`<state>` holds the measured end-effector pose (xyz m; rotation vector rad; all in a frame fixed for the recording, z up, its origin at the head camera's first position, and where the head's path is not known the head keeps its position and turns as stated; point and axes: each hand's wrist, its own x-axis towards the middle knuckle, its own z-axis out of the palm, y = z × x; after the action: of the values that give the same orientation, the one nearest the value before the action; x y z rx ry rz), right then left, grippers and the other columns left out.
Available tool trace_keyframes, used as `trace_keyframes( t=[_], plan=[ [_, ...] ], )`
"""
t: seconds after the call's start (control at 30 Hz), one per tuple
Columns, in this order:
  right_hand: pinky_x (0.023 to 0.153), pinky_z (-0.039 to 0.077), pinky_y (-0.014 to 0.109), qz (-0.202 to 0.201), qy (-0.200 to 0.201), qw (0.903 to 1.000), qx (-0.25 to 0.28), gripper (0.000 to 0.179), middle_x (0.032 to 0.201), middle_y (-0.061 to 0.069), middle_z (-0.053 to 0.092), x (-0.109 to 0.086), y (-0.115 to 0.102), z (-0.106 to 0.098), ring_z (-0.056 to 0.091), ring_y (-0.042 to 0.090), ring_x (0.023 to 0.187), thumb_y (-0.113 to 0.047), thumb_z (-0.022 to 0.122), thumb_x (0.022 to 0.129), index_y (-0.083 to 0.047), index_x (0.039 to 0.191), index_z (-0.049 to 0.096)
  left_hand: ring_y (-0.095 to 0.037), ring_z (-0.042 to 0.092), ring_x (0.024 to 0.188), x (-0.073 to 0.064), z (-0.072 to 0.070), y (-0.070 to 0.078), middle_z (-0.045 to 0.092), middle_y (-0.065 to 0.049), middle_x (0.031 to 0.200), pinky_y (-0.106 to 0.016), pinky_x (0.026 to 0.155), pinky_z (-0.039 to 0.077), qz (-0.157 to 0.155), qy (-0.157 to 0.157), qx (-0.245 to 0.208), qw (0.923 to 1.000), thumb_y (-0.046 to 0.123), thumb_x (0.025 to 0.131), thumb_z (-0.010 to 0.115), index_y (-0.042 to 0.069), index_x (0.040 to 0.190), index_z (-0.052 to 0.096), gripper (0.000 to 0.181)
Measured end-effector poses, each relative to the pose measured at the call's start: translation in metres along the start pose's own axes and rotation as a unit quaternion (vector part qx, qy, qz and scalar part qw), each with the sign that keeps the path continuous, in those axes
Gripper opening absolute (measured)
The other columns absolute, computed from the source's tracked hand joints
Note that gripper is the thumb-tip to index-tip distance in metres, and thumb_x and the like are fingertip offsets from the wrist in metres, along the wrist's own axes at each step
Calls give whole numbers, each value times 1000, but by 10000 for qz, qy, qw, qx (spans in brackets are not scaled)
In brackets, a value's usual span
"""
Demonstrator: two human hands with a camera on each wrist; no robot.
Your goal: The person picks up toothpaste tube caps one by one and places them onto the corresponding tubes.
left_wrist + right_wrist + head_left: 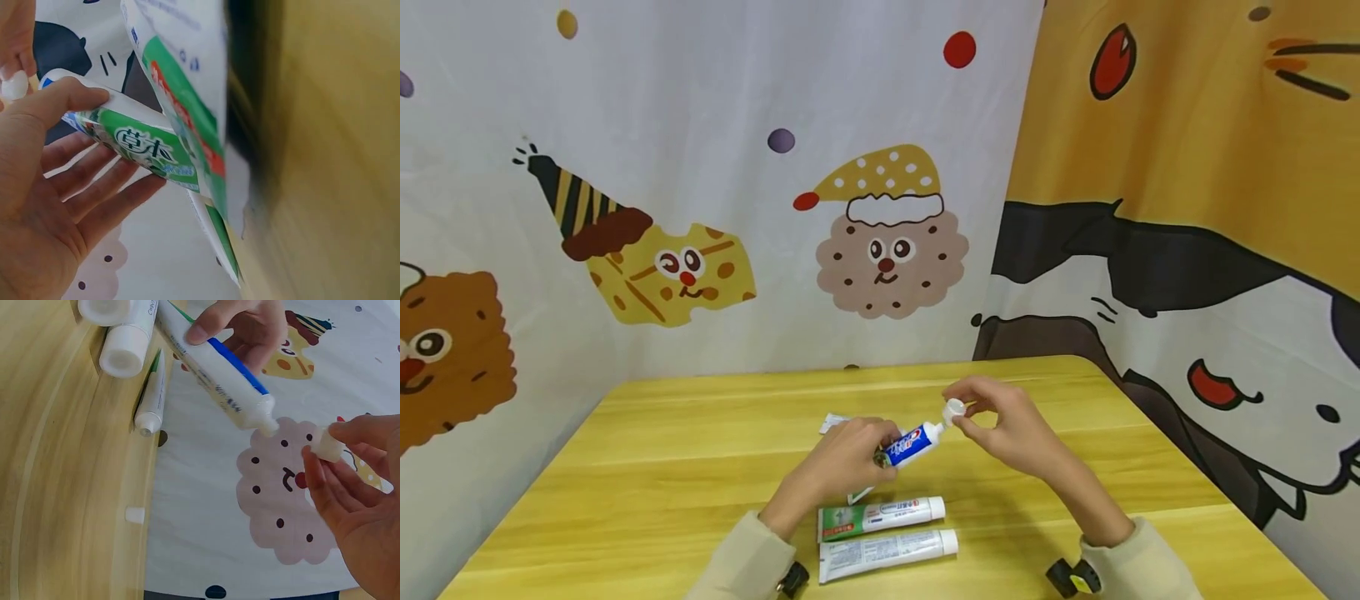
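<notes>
My left hand (857, 454) grips a blue, white and green toothpaste tube (913, 446), tilted above the table with its bare nozzle toward the right hand. In the left wrist view, the thumb lies over the tube (140, 147) and the fingers support it from beneath. My right hand (1011, 425) pinches a white cap (954, 409) between thumb and fingertips. The right wrist view shows this cap (327, 447) apart from the nozzle (269, 428).
On the yellow wooden table (685, 467), a green-and-white toothpaste tube (883, 517) and a mostly white tube (887, 554) lie side by side. Another tube (150, 406) lies beyond them, partly hidden by the left hand in the head view. A small white cap (134, 515) rests near the table edge.
</notes>
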<state>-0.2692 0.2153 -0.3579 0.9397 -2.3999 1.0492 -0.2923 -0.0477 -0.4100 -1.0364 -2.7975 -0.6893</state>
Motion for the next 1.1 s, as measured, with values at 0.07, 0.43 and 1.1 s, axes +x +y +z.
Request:
trace_keyframes(
  t=[0.07, 0.43, 1.1],
  plan=[
    [83, 62, 28, 11, 40, 9999, 114, 31, 113, 6, 74, 0, 0, 1, 73, 20, 97, 4, 76, 88, -10, 114, 72, 0, 55, 69, -1, 0, 1, 71, 11, 92, -19, 63, 47, 38, 24, 6, 10000, 25, 84, 81, 17, 114, 73, 32],
    [75, 61, 27, -38, -69, 9997, -226, 24, 110, -1, 76, -2, 6, 1, 71, 15, 93, -1, 78, 88, -16, 107, 77, 0, 57, 72, -3, -6, 7, 72, 9, 97, -17, 64, 48, 218, 221, 143, 9994, 27, 84, 80, 19, 114, 72, 33],
    [78, 61, 27, 102, -581, 9982, -95, 15, 96, -3, 78, -2, 4, -1, 72, 7, 84, -11, 77, 92, -12, 107, 75, -1, 55, 69, -3, -10, 13, 71, 9, 96, -18, 61, 46, 270, 325, 393, 9983, 28, 84, 80, 20, 115, 72, 33]
  ],
)
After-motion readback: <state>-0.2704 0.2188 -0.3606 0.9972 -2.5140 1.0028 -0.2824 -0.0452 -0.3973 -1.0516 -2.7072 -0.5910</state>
